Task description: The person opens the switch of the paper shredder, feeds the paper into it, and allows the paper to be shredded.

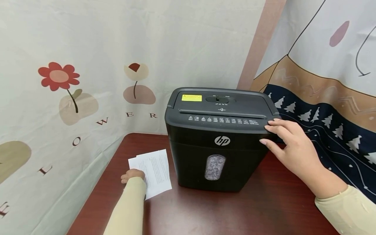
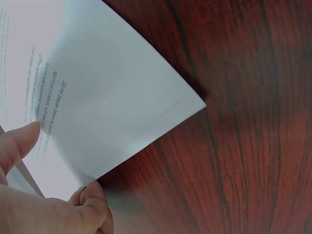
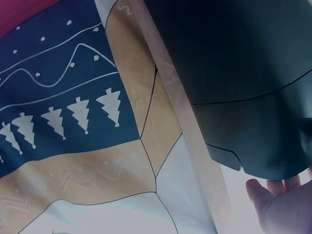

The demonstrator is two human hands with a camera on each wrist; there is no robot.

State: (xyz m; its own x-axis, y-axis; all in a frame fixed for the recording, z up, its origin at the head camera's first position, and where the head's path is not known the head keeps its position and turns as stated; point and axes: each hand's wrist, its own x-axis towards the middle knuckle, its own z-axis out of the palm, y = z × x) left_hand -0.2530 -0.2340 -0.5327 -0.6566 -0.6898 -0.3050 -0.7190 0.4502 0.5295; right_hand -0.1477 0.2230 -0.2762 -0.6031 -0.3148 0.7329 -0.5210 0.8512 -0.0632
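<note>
Printed sheets of paper point(image 1: 157, 171) lie over the table's left part, overlapping slightly out of line. My left hand point(image 1: 133, 175) grips them by their left edge. In the left wrist view the thumb is over the paper point(image 2: 117, 92) and curled fingers point(image 2: 92, 207) meet its edge. A black HP paper shredder point(image 1: 191, 160) stands upright to the right of the sheets, its window point(image 1: 215, 167) showing shredded bits. Against the shredder's top right corner rests my right hand point(image 1: 296, 153), fingers extended and spread. Its fingertips touch the lid edge, also in the right wrist view.
A dark red wood-grain table point(image 1: 211, 212) carries everything. Behind it hangs a pale curtain point(image 1: 188, 42) printed with flowers and letters. On the right, close to the shredder, is a navy and tan cloth point(image 1: 332, 124) with white trees. The feed slot point(image 1: 223, 114) runs along the shredder's top.
</note>
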